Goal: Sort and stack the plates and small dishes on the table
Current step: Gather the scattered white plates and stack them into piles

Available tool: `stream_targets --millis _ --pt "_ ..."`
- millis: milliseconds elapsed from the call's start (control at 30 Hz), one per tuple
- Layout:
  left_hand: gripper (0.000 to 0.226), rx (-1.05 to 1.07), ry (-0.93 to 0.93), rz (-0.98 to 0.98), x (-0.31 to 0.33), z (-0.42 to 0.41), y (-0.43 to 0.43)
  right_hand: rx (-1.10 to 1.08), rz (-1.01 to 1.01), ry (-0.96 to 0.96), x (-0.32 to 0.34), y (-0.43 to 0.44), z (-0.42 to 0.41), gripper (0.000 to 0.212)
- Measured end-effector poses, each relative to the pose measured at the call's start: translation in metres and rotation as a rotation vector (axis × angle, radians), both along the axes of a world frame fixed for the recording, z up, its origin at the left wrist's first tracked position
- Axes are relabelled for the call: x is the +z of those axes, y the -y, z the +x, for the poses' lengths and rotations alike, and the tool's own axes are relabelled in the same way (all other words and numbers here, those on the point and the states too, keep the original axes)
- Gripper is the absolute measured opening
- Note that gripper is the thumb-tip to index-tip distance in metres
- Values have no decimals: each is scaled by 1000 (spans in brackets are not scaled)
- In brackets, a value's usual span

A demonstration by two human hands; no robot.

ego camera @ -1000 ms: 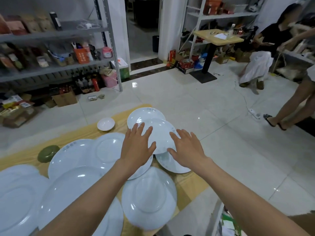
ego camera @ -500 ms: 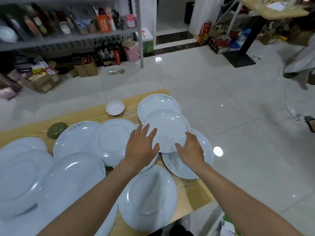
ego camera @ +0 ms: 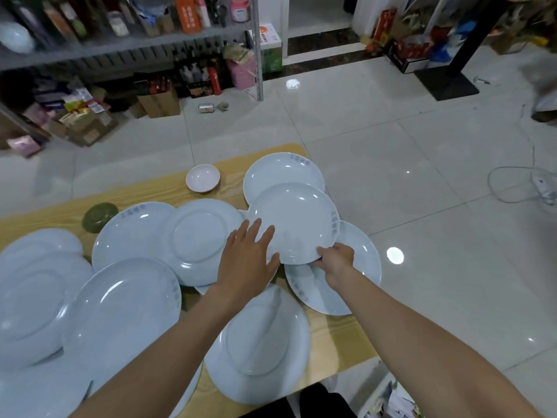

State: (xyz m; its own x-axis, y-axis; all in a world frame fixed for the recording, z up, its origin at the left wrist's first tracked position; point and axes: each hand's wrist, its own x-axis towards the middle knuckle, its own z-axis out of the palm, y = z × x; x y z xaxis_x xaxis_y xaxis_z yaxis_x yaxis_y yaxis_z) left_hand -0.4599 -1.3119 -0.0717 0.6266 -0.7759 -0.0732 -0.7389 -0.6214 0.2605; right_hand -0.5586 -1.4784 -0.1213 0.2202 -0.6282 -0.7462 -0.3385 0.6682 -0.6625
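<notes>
White glazed plates [ego camera: 126,312], overlapped across the wooden table [ego camera: 150,191]. Pinches the near rim of the topmost plate [ego camera: 294,221] with the right hand [ego camera: 334,260], flat above it a second ago; steadies its left edge with the left hand [ego camera: 247,260], fingers straight and spread as before. Rests on lower plates [ego camera: 361,267] at the far right end. Probably means lifting next, to start a same-size stack.

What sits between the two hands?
In the head view, the near rim of the top white plate spans the gap between the left hand and the right hand, which grips it.
</notes>
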Motion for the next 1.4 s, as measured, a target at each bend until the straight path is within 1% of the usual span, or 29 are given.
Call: stream_targets --millis 67,167,300,433,600,733,833,900,1033,1200,1400 --pt "59 -5 -5 -3 1 -2 0 -19 -7 12 5 0 -6 14" --pt "59 -19 -6 -7 6 -7 -1 -58 -45 25 14 5 -17 8" --pt "55 -63 40 -104 13 -23 -4 -137 -96 134 34 16 -35 17" --pt "58 -12 26 4 17 -42 2 -221 -114 236 57 27 -63 21" --pt "60 -3 10 60 16 -75 4 -253 -130 319 69 42 -106 19" --pt "61 90 -119 53 6 -93 10 -243 -139 376 71 47 -132 19" --pt "60 186 -275 -10 -3 -102 15 -243 -136 404 71 48 -145 21" --pt "58 245 -338 -42 -10 -103 19 -252 -135 405 69 47 -152 22" --pt "59 352 -426 -61 -26 -100 26 -251 -131 401 66 46 -160 22" --pt "60 418 -522 -42 -47 -95 38 -263 -120 372 61 46 -162 21" --pt "70 500 -617 -75 -66 -86 46 -285 -95 361 57 49 -156 24"
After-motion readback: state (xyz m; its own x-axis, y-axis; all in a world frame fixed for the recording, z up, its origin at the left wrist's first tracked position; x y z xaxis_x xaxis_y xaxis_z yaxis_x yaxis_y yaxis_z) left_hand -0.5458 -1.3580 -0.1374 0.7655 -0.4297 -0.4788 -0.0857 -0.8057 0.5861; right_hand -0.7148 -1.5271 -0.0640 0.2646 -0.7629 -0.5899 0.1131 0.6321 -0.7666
